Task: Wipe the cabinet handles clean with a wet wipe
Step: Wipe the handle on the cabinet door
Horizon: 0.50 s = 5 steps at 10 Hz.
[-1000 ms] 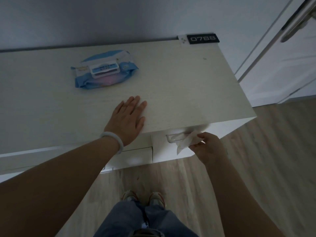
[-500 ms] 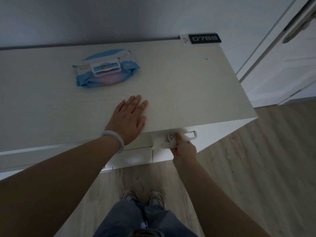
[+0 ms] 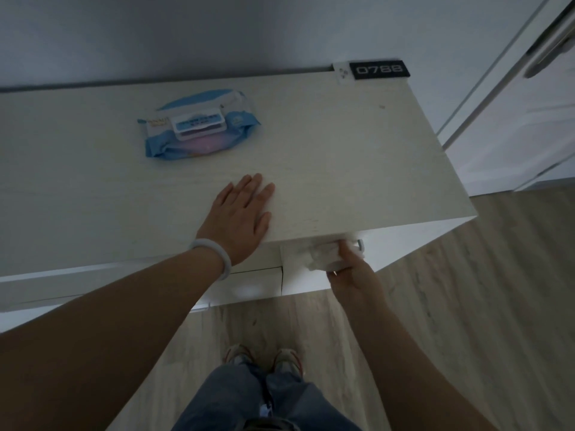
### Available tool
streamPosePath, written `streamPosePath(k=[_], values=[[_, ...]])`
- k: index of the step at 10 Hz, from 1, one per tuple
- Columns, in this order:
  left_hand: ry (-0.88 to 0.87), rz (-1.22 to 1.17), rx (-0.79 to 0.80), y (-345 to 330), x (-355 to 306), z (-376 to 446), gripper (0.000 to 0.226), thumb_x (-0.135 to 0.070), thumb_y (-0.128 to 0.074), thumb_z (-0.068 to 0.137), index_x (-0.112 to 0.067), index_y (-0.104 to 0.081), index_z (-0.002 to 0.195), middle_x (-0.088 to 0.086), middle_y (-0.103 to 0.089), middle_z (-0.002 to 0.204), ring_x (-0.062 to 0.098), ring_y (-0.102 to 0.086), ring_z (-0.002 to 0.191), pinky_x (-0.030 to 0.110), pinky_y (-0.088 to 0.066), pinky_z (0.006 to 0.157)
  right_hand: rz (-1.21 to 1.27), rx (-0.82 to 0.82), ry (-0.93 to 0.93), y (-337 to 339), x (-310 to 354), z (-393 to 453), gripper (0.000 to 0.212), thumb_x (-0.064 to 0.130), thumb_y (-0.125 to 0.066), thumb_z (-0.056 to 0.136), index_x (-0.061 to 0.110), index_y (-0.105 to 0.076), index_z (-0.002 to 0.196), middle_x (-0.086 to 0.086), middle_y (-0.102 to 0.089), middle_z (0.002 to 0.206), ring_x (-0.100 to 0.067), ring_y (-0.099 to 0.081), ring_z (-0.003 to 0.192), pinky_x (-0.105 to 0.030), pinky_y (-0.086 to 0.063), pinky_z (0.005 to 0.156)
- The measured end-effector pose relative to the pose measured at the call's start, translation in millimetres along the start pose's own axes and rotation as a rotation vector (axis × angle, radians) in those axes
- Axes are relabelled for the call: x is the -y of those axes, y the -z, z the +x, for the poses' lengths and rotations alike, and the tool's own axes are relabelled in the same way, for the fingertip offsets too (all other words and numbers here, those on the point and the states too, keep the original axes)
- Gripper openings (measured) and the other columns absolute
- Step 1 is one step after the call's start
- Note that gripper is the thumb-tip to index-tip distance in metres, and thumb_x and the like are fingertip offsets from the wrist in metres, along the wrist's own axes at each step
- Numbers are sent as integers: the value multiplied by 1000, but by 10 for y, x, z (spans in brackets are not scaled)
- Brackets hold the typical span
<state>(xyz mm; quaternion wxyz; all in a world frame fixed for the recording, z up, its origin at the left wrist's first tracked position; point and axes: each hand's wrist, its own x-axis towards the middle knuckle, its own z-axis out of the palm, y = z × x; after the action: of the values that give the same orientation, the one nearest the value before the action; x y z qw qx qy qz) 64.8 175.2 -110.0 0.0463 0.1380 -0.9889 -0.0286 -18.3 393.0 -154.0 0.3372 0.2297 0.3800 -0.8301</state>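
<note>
My right hand grips a crumpled white wet wipe wrapped over the metal handle of the right drawer, just under the cabinet's front edge. Only the handle's right end shows; the rest is hidden by the wipe and my fingers. My left hand rests flat, fingers straight, on the pale wooden cabinet top, near its front edge. A white bangle sits on that wrist.
A blue pack of wet wipes lies on the cabinet top at the back left. A black number plate stands at the back right corner. A white door with a lever handle is on the right. Wooden floor and my shoes lie below.
My right hand came in from the right, closed the wipe round the drawer handle at its left end, then slid it rightward along the handle. The left hand stayed put.
</note>
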Motion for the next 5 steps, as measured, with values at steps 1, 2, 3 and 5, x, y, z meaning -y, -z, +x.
streamPosePath(k=[1,2,3,5], values=[[2,-6,4,4,-8,-3,58,-42,-20,96,-20,-32,149,7,-29,156,23,-24,145,40,-15,119,-89,49,-41,19,-65,-9,23,6,-52,92,13,-59,113,-2,-67,102,-15,-64,94,-33,-50,80],[5,1,12,-7,-5,1,58,-43,-18,96,-21,-31,149,6,-27,157,22,-23,146,40,-15,119,-142,123,-37,-36,-213,-37,36,3,-53,90,10,-54,124,-3,-62,113,-17,-58,104,-34,-48,87],[4,5,12,-8,3,8,59,-43,-18,96,-21,-31,149,6,-27,157,22,-22,146,41,-16,119,-126,190,-54,36,-115,-29,45,2,-58,80,7,-54,125,-7,-64,115,-19,-60,106,-37,-50,93],[-3,-3,8,0,-3,10,59,-43,-19,96,-20,-32,149,6,-27,157,22,-23,146,41,-16,119,-160,169,-67,294,283,120,65,12,-89,51,0,-63,110,-13,-68,107,-24,-66,100,-38,-51,94]])
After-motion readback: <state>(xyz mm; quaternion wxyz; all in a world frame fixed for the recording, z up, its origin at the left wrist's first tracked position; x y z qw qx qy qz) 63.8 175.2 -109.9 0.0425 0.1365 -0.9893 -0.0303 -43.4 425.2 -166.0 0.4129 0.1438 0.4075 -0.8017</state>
